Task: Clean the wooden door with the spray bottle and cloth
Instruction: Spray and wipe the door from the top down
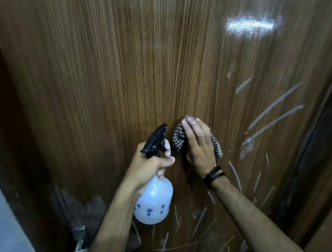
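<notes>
Both forearms are bare and sleeveless; a black strap wristband (pixel 213 176) with thin cords circles the right wrist.

- spray bottle (pixel 153 199) in left hand (pixel 148 164), just left of cloth (pixel 179 136)
- right hand (pixel 198 145) on cloth, cloth against door (pixel 126 64)
- door handle (pixel 80 240) lower left

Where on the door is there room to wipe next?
Bare wood lies above the cloth and left of the spray bottle. It is crowded where both hands, the left hand and the right hand, meet; pale streaks fill the right side.
</notes>
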A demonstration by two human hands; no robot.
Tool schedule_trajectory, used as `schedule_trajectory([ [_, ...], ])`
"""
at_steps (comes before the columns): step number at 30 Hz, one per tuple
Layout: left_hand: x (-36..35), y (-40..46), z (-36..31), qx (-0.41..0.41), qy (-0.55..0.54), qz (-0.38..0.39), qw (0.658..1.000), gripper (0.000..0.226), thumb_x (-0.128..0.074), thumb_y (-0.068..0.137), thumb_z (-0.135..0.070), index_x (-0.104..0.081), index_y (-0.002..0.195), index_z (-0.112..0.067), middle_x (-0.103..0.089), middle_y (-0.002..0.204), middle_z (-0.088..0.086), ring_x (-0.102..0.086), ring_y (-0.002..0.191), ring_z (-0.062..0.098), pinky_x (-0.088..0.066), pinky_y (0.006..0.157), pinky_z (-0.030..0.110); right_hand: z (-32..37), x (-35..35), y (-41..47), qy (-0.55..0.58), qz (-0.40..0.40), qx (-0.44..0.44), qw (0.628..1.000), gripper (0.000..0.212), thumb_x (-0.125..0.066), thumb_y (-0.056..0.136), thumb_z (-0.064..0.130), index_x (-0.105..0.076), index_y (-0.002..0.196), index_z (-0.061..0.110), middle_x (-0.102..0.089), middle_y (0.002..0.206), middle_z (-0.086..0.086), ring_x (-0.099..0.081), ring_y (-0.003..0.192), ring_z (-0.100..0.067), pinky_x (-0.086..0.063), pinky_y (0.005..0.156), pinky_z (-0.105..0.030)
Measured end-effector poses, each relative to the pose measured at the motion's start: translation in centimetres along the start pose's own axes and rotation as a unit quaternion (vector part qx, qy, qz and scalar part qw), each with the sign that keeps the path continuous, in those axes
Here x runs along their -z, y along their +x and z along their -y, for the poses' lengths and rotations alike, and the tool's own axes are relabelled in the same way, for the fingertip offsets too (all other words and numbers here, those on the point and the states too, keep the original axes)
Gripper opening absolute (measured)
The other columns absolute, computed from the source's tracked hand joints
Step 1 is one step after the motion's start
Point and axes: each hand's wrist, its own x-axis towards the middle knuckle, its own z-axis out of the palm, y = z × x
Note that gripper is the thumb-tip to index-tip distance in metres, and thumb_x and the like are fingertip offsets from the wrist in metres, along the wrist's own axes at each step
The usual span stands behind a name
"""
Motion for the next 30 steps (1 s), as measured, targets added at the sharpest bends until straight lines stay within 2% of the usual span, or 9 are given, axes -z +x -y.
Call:
schedule_trajectory([
  [3,-1.1,0.9,0.0,0.003,0.003,0.035,0.999,0.028,-0.057,0.086,0.018,-0.057,0.094,-0.009,-0.056,0.083,0.005,-0.038,0.045,0.012,-0.036,0.047,0.025,-1.4,2.3,1.3,0.022,-0.057,-0.1,0.993,0.06,-0.047,0.089,-0.012,-0.039,0.147,-0.003,-0.035,0.152,-0.015,-0.034,0.142,-0.036,-0.029,0.118,-0.055],
  [6,-3.0,2.1,-0.1,0.004,-0.003,0.079,0.997,0.027,-0.057,0.085,0.019,-0.056,0.092,-0.008,-0.056,0.083,0.007,-0.037,0.044,0.012,-0.036,0.045,0.025,-3.4,5.0,2.3,0.005,-0.143,-0.181,0.973,0.056,-0.044,0.091,-0.014,-0.04,0.146,-0.007,-0.038,0.15,-0.02,-0.033,0.143,-0.032,-0.026,0.12,-0.048],
  [10,-6.2,4.2,-0.6,0.007,-0.002,0.132,0.991,0.027,-0.056,0.086,0.018,-0.057,0.094,-0.007,-0.053,0.085,0.01,-0.037,0.044,0.012,-0.037,0.045,0.025,-5.9,8.2,2.2,-0.037,-0.2,-0.222,0.954,0.055,-0.043,0.091,-0.017,-0.04,0.146,-0.008,-0.04,0.149,-0.021,-0.034,0.143,-0.03,-0.025,0.121,-0.043],
  [15,-10.4,5.8,-1.3,0.006,0.007,0.14,0.99,0.026,-0.056,0.086,0.016,-0.057,0.095,-0.009,-0.053,0.081,0.007,-0.037,0.042,0.011,-0.034,0.046,0.025,-8.3,10.6,1.0,-0.06,-0.183,-0.208,0.959,0.052,-0.043,0.094,-0.008,-0.04,0.146,-0.007,-0.039,0.149,-0.021,-0.034,0.142,-0.029,-0.023,0.121,-0.039],
  [18,-12.5,6.6,-1.5,0.0,0.014,0.129,0.991,0.026,-0.056,0.086,0.017,-0.056,0.093,-0.009,-0.052,0.079,0.009,-0.037,0.042,0.012,-0.035,0.046,0.026,-9.7,11.0,1.1,-0.04,-0.168,-0.197,0.965,0.054,-0.044,0.092,-0.01,-0.041,0.145,-0.007,-0.04,0.148,-0.021,-0.034,0.142,-0.028,-0.023,0.122,-0.039],
  [23,-14.6,7.5,-1.3,0.018,0.01,0.06,0.998,0.028,-0.056,0.085,0.016,-0.052,0.087,-0.012,-0.047,0.07,0.004,-0.035,0.043,0.012,-0.032,0.047,0.026,-11.8,11.4,2.0,-0.003,-0.141,-0.152,0.978,0.05,-0.045,0.096,-0.008,-0.042,0.145,-0.006,-0.041,0.148,-0.02,-0.036,0.141,-0.032,-0.026,0.121,-0.043],
  [30,-16.1,7.8,-2.0,0.004,0.02,-0.019,1.0,0.03,-0.055,0.084,0.017,-0.052,0.084,-0.013,-0.049,0.071,0.003,-0.037,0.043,0.012,-0.033,0.046,0.025,-15.6,11.1,9.1,-0.003,-0.17,-0.117,0.978,0.049,-0.049,0.097,-0.006,-0.044,0.146,-0.004,-0.044,0.146,-0.02,-0.038,0.139,-0.032,-0.028,0.121,-0.042],
])
